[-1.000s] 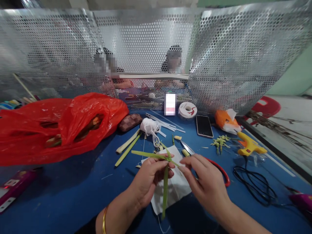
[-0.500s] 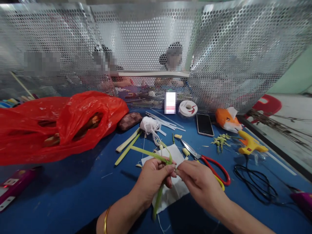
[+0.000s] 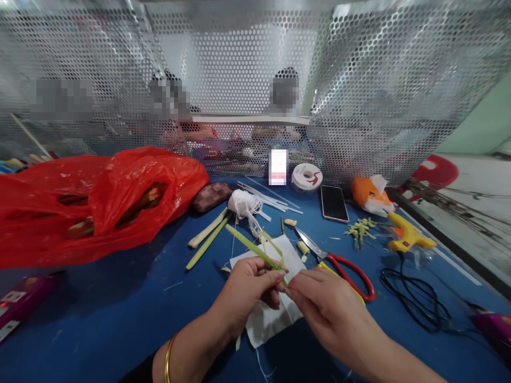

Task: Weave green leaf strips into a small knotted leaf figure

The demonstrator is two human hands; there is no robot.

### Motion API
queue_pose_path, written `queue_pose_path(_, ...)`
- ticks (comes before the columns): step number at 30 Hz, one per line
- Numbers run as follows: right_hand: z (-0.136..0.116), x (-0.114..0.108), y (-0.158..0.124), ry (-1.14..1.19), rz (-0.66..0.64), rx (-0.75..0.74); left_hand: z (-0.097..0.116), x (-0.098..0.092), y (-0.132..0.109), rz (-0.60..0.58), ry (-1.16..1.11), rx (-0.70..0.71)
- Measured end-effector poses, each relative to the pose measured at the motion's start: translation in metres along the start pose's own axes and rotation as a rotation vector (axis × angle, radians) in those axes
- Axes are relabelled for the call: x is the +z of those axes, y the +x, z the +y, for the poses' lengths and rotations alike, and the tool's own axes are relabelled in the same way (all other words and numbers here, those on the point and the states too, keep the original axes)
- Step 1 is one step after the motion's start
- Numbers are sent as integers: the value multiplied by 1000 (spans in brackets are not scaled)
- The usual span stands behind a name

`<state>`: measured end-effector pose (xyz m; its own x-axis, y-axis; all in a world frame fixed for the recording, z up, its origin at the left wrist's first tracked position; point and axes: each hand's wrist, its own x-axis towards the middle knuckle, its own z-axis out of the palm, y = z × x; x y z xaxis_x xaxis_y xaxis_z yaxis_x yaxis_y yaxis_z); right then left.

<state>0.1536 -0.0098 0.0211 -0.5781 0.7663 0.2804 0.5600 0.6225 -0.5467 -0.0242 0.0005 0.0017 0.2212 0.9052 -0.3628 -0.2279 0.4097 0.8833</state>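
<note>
My left hand (image 3: 253,282), with a gold bangle on its wrist, pinches a folded green leaf strip (image 3: 249,243) between thumb and fingers. One long end of the strip points up and left, and another part bends in a loop above the thumb. Close beside it, my right hand (image 3: 319,298) is closed, its fingertips on a short green end coming from the fold. Beneath both hands lies a white cloth or paper sheet (image 3: 259,324). Red-and-yellow-handled scissors (image 3: 351,271) rest open-bladed just past my right hand. Cut green stalks (image 3: 207,242) lie to the left.
A red plastic bag (image 3: 104,213) fills the left side. White string (image 3: 244,205), a ribbon spool (image 3: 306,176), a phone (image 3: 334,203) and a yellow glue gun (image 3: 409,234) with a black cord stand farther back. A perforated metal screen (image 3: 239,69) closes off the back, with people behind it.
The green strip has turned in my hands: its long left end now slopes more steeply. The length that hung down below my left hand no longer shows there. Both hands stay close together.
</note>
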Motion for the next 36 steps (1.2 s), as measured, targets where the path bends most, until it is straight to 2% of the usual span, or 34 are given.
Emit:
queue_pose_path(2, 3, -10, 1, 55, 8, 41, 2, -1, -2, -72, 34, -52)
queue_pose_path(6, 15, -20, 8, 133, 140, 164, 3, 1, -7, -278, 147, -202)
queue_pose_path(8, 20, -13, 13, 290, 80, 251, 1, 2, -8, -353, 184, -247)
queue_pose_path(11, 19, 4, 18, 737, -68, 509, -2, 4, -8, -383, 202, -265)
queue_pose_path(13, 16, 12, 20, 964, -78, 640, -4, 5, -7, -362, 203, -277)
queue_pose_path(15, 12, 15, 20, 1070, -28, 667, -5, 5, -7, -336, 198, -282)
queue_pose_path(19, 8, 15, 20, 1096, 81, 640, -4, 6, -7, -347, 175, -291)
queue_pose_path(25, 3, 19, 21, 1046, 122, 648, -6, 4, -8, -427, 163, -296)
queue_pose_path(36, 1, 31, 18, 1000, 98, 654, -13, 5, -7, -456, 124, -315)
